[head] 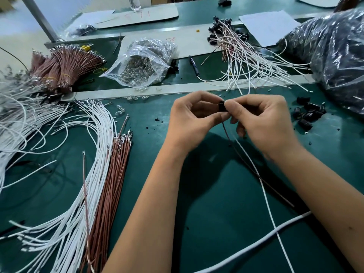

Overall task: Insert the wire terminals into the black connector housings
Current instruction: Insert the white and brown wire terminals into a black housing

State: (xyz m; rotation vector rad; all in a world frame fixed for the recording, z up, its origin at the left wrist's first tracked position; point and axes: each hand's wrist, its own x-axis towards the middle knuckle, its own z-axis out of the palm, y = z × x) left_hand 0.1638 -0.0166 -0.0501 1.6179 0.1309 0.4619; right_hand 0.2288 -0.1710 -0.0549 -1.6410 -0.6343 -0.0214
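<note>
While pinched by two hands (189, 117) (262, 123): one housing (222, 106), two wires (254, 166).

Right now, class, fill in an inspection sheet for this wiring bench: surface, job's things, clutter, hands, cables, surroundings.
Surface: green mat, black specks near the hands.
Job's things: black housing pinched between both hands; brown wire and white wire trail from it; loose housings at right.
Clutter: clear bag of clear parts; dark bag; pen.
Hands: left hand and right hand, fingers curled on the housing.
Cables: white wires, brown wires, finished pile.
Surroundings: paper sheets.
</note>
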